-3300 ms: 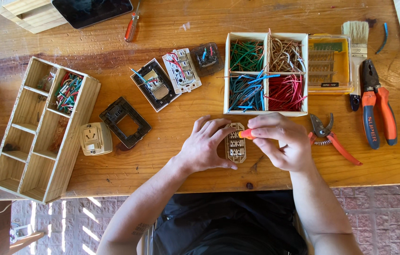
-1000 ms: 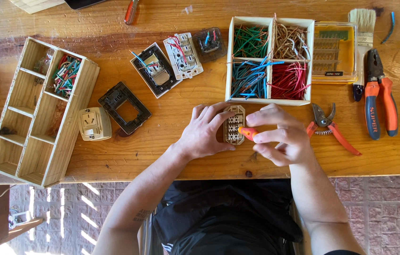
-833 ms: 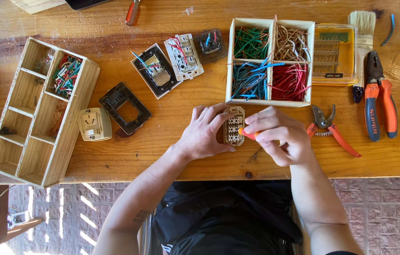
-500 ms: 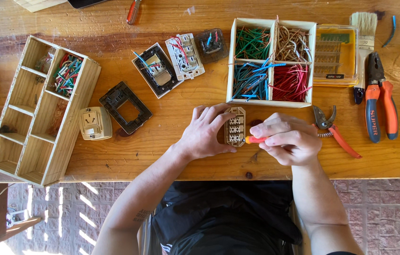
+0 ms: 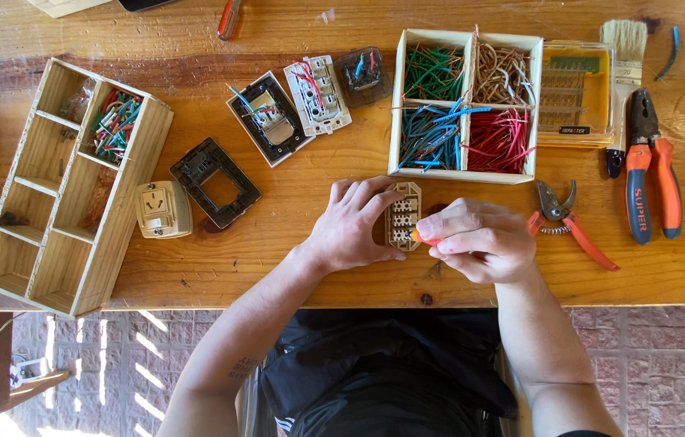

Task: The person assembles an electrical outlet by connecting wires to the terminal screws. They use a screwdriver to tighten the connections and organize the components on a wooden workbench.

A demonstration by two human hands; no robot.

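Observation:
My left hand point(image 5: 352, 225) grips a beige socket module point(image 5: 404, 215) and presses it onto the wooden table point(image 5: 294, 267). My right hand point(image 5: 478, 241) is closed around an orange-handled screwdriver point(image 5: 423, 238), whose tip meets the module's right edge. Most of the tool is hidden inside the fist. Just beyond my hands stands a white four-part box point(image 5: 465, 175) filled with green, brown, blue and red wires.
A wooden divided tray point(image 5: 67, 182) lies at the left, with a beige socket point(image 5: 162, 209), a black frame point(image 5: 214, 181) and wired switch parts point(image 5: 294, 105) beside it. At the right lie small cutters point(image 5: 569, 222), red pliers point(image 5: 652, 166), a brush point(image 5: 623, 48) and a yellow case point(image 5: 576, 93).
My right hand dropped slightly and turned, so the screwdriver now points at the module's lower right side. My left hand stayed on the module.

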